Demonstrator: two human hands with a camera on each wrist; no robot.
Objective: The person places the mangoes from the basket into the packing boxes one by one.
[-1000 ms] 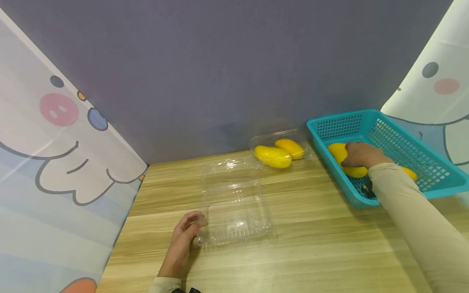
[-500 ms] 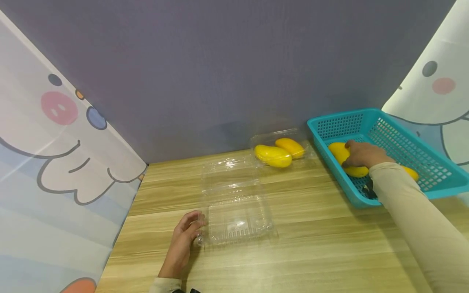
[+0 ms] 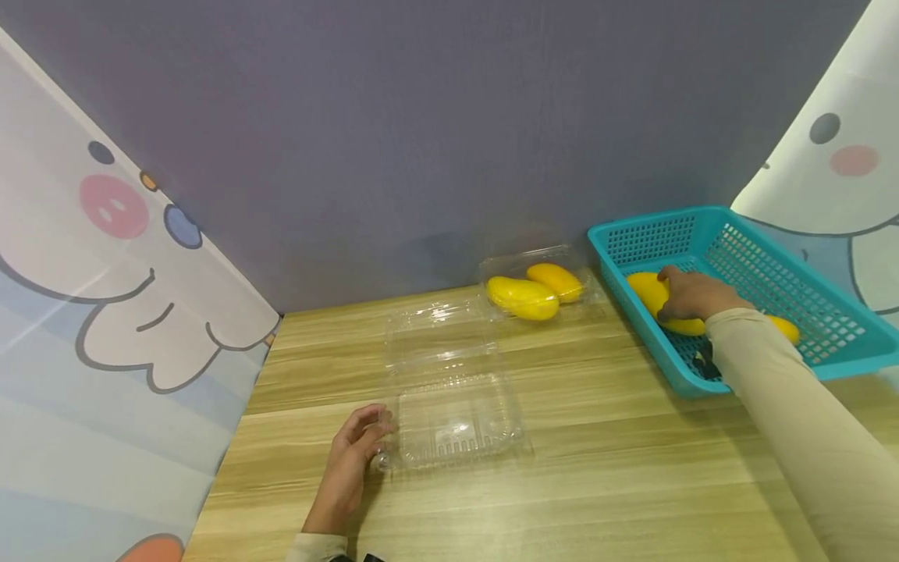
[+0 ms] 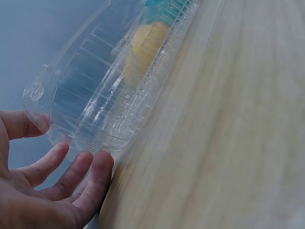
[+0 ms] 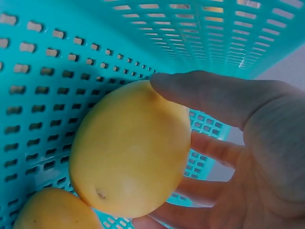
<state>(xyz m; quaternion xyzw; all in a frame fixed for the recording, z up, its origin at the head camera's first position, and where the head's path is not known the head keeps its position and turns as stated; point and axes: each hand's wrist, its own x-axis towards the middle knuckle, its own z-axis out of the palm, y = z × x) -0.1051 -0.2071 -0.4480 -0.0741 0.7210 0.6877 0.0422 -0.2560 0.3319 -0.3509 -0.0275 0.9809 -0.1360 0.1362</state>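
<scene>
A clear plastic clamshell container lies with its lid laid back, in the middle of the wooden table. My left hand is at its left side and holds the rim; in the left wrist view the thumb and fingertips touch the corner and wall. To the right, my right hand reaches into a turquoise basket and grips a yellow mango. The thumb lies over the mango's top and the fingers go round its side. Another mango touches it.
A second clear container holding two mangoes stands at the back, just left of the basket. Another mango shows beside the right sleeve. A grey wall closes off the table's far edge.
Both hands stay almost where they were. The thumb of my right hand has shifted slightly on the mango; the containers and basket have not moved.
</scene>
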